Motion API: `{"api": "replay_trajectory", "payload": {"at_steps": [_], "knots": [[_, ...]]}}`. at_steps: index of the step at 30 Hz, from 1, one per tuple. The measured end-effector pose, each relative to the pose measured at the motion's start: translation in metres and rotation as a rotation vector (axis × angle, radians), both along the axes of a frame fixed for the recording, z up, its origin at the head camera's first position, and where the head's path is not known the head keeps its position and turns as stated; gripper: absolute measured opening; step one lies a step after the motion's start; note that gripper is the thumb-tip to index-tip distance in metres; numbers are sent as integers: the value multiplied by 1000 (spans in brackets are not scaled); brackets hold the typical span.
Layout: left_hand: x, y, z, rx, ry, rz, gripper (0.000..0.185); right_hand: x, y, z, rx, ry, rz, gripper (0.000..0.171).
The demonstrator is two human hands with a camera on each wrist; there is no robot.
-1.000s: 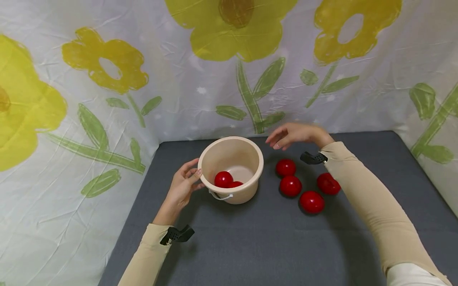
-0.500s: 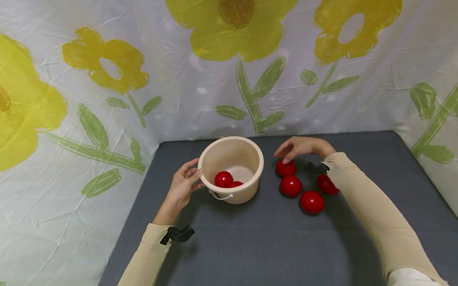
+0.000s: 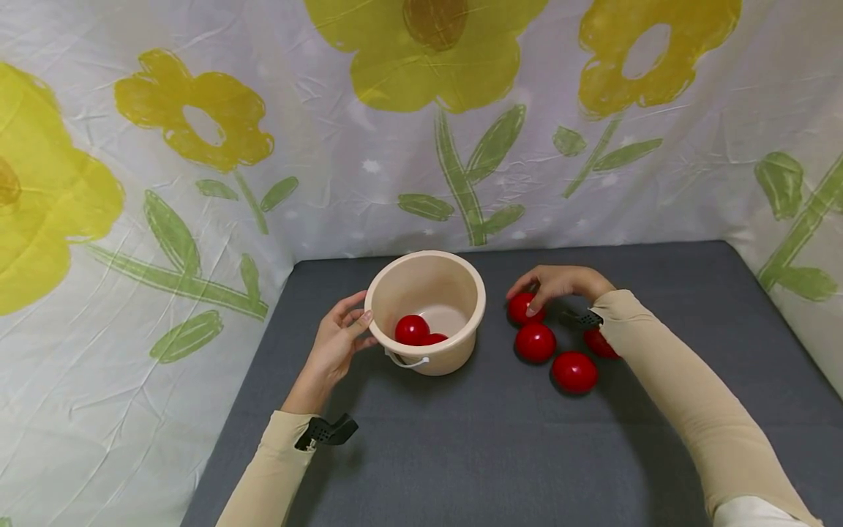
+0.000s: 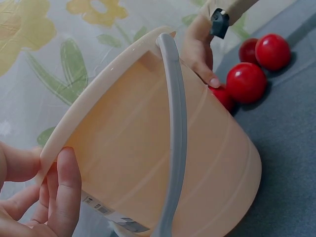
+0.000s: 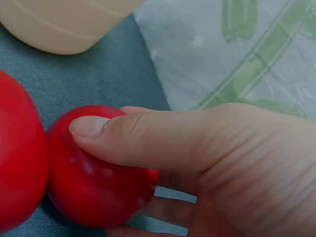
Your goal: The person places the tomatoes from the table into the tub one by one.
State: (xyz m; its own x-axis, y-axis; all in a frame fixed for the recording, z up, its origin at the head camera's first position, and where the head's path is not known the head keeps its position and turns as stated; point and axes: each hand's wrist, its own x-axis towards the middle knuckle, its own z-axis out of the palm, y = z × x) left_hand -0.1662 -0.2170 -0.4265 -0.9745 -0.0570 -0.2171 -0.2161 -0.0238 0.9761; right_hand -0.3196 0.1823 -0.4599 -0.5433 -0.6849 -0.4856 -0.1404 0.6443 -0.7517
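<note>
My left hand (image 3: 334, 342) pinches the left rim of a beige bucket (image 3: 454, 351), thumb and fingers on either side of the rim in the left wrist view. Two glossy red round objects (image 3: 412, 331) lie inside it. Right of the bucket, my right hand (image 3: 560, 283) grips another round red object (image 3: 520, 309). In the right wrist view the thumb (image 5: 113, 133) lies across that object (image 5: 98, 182), and the fingers curl round its far side. It still sits on the table, touching a neighbouring red one (image 5: 17, 153).
Close to my right hand lie more round red objects (image 3: 574, 372), one partly hidden by my right sleeve (image 3: 665, 366). A white handle (image 4: 177, 123) hangs down the bucket's side. Behind the dark grey table (image 3: 461, 454) hangs a flower-printed cloth (image 3: 356, 168).
My right hand has moved right and down from beside the bucket and has taken hold of the rearmost red object. My left hand and the bucket have stayed still.
</note>
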Motion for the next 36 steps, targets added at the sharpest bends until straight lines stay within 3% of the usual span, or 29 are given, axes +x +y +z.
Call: {"api": "replay_trajectory", "payload": {"at_steps": [8, 13, 24, 36], "knots": [[-1, 2, 2, -4, 3, 5, 52, 2, 2, 2, 1, 12, -23, 58], [-1, 2, 2, -12, 1, 1, 52, 3, 4, 12, -16, 9, -22, 58], [0, 0, 0, -5, 4, 10, 51, -7, 2, 55, -63, 20, -58, 56], [1, 0, -1, -1, 11, 17, 51, -5, -25, 121, -152, 180, -5, 54]]}}
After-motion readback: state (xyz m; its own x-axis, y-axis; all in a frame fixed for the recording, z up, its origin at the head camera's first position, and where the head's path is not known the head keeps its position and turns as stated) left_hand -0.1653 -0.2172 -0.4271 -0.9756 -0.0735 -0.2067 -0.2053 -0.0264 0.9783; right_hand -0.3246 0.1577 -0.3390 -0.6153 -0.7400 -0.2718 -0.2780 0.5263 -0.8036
